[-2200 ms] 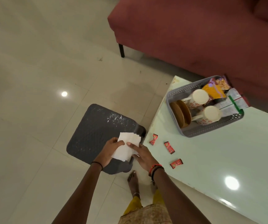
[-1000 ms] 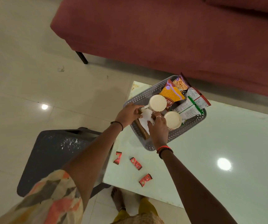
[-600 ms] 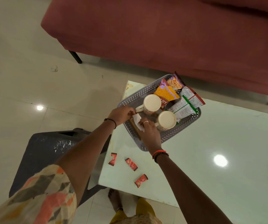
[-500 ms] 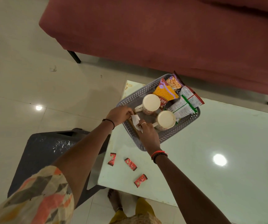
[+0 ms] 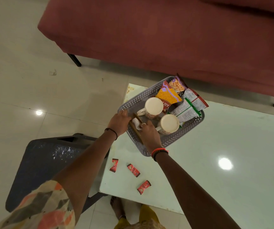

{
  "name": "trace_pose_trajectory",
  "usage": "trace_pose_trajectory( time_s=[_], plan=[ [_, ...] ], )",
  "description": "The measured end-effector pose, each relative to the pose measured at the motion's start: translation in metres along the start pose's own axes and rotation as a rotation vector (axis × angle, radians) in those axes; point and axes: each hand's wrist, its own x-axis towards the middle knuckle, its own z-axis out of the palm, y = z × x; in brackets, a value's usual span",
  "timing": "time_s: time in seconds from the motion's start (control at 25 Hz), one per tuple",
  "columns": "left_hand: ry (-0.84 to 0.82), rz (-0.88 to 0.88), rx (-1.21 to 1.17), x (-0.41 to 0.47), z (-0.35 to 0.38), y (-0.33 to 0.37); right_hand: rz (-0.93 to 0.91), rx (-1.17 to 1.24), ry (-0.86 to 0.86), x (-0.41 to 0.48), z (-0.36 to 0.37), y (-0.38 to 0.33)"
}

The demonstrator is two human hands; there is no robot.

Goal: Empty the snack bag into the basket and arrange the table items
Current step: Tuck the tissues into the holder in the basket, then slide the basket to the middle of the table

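Observation:
A grey perforated basket (image 5: 147,95) stands on the near left corner of the pale table (image 5: 215,171). Inside are two cream mugs (image 5: 154,105) (image 5: 169,123), several snack packets (image 5: 167,96), and brown wooden plates (image 5: 135,128) on edge along its left wall. My right hand (image 5: 150,133) pinches folded white napkins (image 5: 136,123) and pushes them down beside the plates. My left hand (image 5: 119,121) lies at the basket's left rim with its fingertips against the plates. Three red candies (image 5: 133,170) lie loose on the table in front of the basket.
A dark grey stool (image 5: 47,164) stands on the tiled floor against the table's left edge. A red sofa (image 5: 166,38) runs behind the table. My bare foot (image 5: 117,207) shows below the table's front edge.
I carried the napkins from over the stool to the basket. In the last half second both hands sank a little deeper into its left side, the napkins going down by the plates.

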Motion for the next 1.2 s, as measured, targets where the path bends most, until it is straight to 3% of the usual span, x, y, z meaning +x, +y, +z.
trace_pose_trajectory(
  time_s=[0.16,0.32,0.4,0.48,0.56,0.64,0.84,0.96,1.04,1.2],
  plan=[
    [0.156,-0.185,-0.287,-0.013,0.005,0.013,-0.036,0.05,-0.051,-0.003,-0.01,0.004],
    [0.392,-0.692,-0.829,-0.024,0.011,0.037,-0.047,0.191,0.14,0.002,-0.049,0.028],
    [0.359,-0.973,-1.116,-0.027,0.013,0.05,0.049,0.268,0.234,0.016,-0.079,0.051],
    [0.244,-1.112,-1.283,-0.026,0.016,0.061,0.155,0.291,0.359,0.039,-0.114,0.078],
    [0.142,-1.118,-1.342,-0.023,0.021,0.069,0.257,0.288,0.463,0.063,-0.143,0.105],
    [0.148,-1.114,-1.383,-0.021,0.026,0.074,0.331,0.249,0.444,0.088,-0.161,0.13],
    [0.133,-1.056,-1.271,-0.017,0.044,0.073,0.368,0.18,-0.006,0.131,-0.176,0.158],
    [0.102,-1.029,-1.2,-0.015,0.051,0.07,0.336,0.258,-0.199,0.141,-0.174,0.156],
    [0.106,-1.031,-1.202,-0.013,0.055,0.066,0.289,0.3,-0.275,0.147,-0.171,0.154],
    [0.095,-1.051,-1.235,-0.01,0.057,0.062,0.31,0.329,-0.261,0.153,-0.167,0.156]
  ],
)
